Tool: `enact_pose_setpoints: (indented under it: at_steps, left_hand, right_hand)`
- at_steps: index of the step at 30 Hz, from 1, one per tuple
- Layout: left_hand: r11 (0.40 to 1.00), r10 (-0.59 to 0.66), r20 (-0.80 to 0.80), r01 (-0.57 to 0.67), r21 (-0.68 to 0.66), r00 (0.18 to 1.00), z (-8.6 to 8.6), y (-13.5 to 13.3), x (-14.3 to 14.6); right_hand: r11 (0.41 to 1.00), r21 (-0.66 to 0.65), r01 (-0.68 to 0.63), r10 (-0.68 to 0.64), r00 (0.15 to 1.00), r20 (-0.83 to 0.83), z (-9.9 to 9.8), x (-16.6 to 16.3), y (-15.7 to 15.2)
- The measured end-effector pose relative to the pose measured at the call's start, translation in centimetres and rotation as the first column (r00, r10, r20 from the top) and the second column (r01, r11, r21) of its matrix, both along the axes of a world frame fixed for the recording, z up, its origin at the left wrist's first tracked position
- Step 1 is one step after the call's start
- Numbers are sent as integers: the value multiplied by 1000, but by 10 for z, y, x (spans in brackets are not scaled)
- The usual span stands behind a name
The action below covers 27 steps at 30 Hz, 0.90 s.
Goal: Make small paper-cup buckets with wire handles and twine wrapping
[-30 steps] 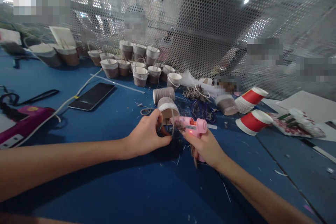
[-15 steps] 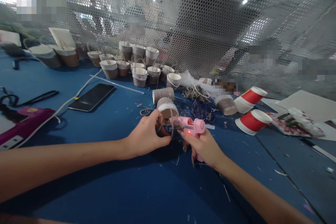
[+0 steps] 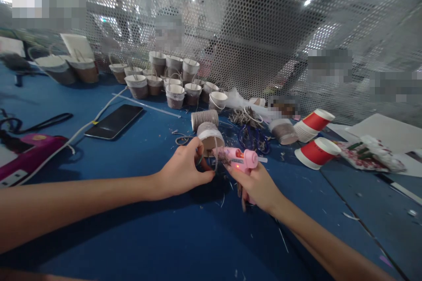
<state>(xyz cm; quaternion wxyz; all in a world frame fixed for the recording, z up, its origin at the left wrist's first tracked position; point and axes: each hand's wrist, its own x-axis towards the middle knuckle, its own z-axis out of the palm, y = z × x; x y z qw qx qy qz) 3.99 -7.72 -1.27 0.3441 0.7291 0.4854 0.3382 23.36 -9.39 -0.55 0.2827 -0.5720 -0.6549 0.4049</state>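
A small paper cup wrapped in grey-brown cord [image 3: 209, 133] lies tipped with its mouth towards me. A loop of cord handle [image 3: 216, 154] hangs at its mouth. My left hand [image 3: 186, 167] is curled at the cup's left rim, its thumb and fingers closed about the cord handle; some fingertips are hidden. My right hand [image 3: 259, 186] grips a pink hot glue gun [image 3: 240, 159] with a lit orange light and a clear glue stick out of its back. The gun's nozzle points into the mouth of the cup, by the handle. A spool of cord [image 3: 204, 119] lies just behind the cup.
Several finished cord-wrapped cups [image 3: 175, 95] stand at the back by a perforated metal screen [image 3: 211, 17]. A phone [image 3: 114, 121], a white cable [image 3: 81, 131] and a purple power strip [image 3: 33, 153] lie left. Red-and-white paper cups [image 3: 317, 153] and wrapped flowers [image 3: 372, 156] lie right.
The fingers of my right hand have shifted slightly on the glue gun's grip. The cup, its handle and my left hand stay almost still.
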Motion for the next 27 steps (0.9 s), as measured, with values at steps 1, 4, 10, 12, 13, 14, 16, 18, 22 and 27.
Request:
enact_pose_setpoints:
  at_steps: [1,4,10,12,13,14,16,18,22,27]
  left_hand:
    - [1000,1,1,-1,0,1000,0,0,0]
    - [1000,0,1,0,4,1000,-1,0,0]
    - [1000,-5,-6,5,10,1000,-2,1,-1]
    - [1000,-5,-5,5,13,1000,-2,1,-1]
    - [1000,-6,-5,6,13,1000,-2,1,-1]
    - [1000,-6,-7,6,12,1000,-2,1,-1]
    - [1000,-1,-15,1,7,1000,-1,1,-1]
    - [1000,5,-28,-5,4,1000,-1,1,-1]
    - [1000,9,-37,-9,7,999,-1,1,-1]
    - [1000,10,-28,-10,1,1000,0,0,0]
  right_hand:
    - [1000,-10,2,-2,1000,-3,0,1,-1]
    - [999,-38,0,-1,1000,-15,2,2,-4]
    - [998,-48,36,-39,997,-70,3,2,-6]
    - [998,-38,40,-43,995,-89,3,2,-6]
    - [999,-39,37,-41,994,-99,3,2,-6]
    - [999,-43,32,-37,993,-111,3,2,-6]
    - [999,-47,22,-29,990,-136,3,2,-6]
    - [999,-35,10,-15,989,-147,2,2,-6]
    - [1000,-11,-7,6,993,-121,-2,1,-3]
    - [999,-33,-3,0,997,-81,-2,0,-3]
